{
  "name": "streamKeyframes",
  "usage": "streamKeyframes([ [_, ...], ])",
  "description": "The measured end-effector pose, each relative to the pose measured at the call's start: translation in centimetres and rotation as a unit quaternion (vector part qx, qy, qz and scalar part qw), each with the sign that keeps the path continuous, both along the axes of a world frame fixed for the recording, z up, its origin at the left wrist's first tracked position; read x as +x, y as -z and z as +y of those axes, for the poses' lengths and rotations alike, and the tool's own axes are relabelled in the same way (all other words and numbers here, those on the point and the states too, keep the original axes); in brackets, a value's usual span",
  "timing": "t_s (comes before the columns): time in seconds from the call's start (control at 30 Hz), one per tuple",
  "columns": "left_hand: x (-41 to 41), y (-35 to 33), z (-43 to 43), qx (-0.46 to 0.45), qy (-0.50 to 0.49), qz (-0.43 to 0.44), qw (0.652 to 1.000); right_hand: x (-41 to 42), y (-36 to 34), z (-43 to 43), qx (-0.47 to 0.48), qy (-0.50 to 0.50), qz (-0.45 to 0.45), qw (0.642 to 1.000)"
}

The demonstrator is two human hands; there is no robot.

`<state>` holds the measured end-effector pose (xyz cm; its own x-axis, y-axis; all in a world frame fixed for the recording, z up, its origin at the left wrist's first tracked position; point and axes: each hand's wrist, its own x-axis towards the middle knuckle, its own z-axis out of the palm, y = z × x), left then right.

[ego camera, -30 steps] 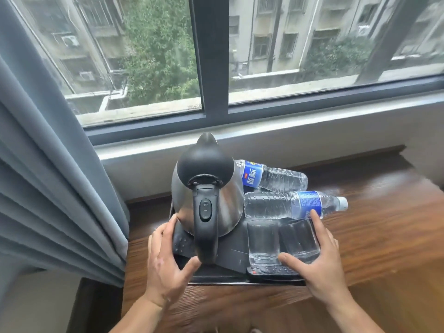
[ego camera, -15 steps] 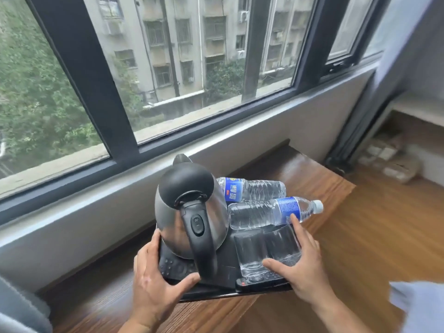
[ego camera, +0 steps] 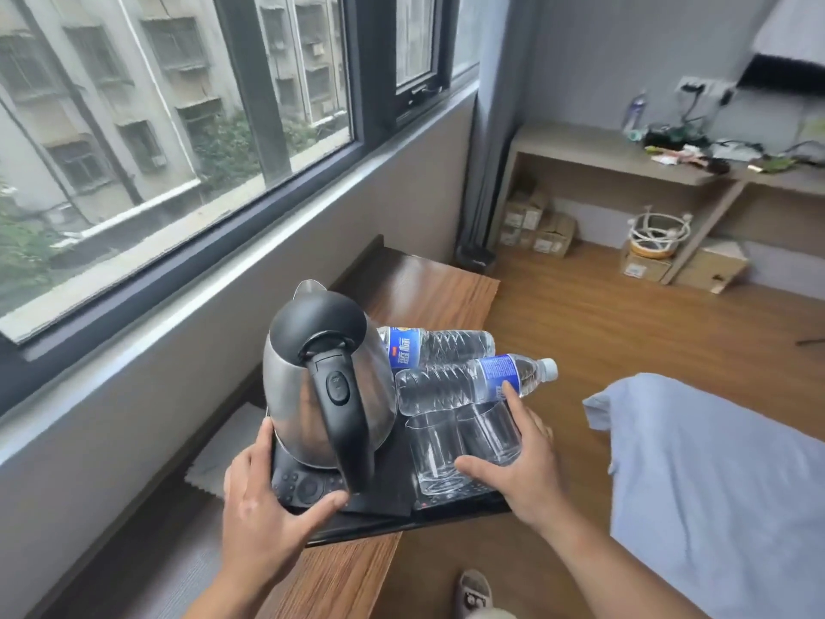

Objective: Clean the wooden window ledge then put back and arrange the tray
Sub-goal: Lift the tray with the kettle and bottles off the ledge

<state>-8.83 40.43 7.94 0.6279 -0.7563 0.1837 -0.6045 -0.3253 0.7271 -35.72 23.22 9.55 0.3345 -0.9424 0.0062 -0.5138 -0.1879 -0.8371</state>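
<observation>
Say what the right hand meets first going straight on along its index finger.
Likely the nearer clear plastic water bottle with a blue label: the right hand's index fingertip looks almost on it.

Window (ego camera: 250,82): big, dark-framed, grey apartment blocks (ego camera: 178,60) and trees (ego camera: 223,145) seen through it, daylight let in
Wall (ego camera: 134,417): plain grey, under the sill (ego camera: 214,283)
Floor (ego camera: 602,332): wood planks, warm brown
Desk (ego camera: 580,145): built-in, cluttered with cables (ego camera: 732,147) and random bits
Boxes (ego camera: 553,236): cardboard, tucked underneath the desk
Curtain (ego camera: 491,127): grey, bunched up in the corner
</observation>
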Motion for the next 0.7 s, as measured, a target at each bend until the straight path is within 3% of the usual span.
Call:
streamKeyframes([
  [0.27, -1.9, 0.4, -9.0, 0.005, 0.076, 0.002, 0.997, -4.5, 1.0, -5.3, 0.022, 0.06, 0.005, 0.998],
  [0.7, -8.6, 1.4, -28.9, 0.011, 0.117, 0.019, 0.993, -12.2, 1.9, -23.2, 0.042, 0.081, -0.009, 0.996],
])
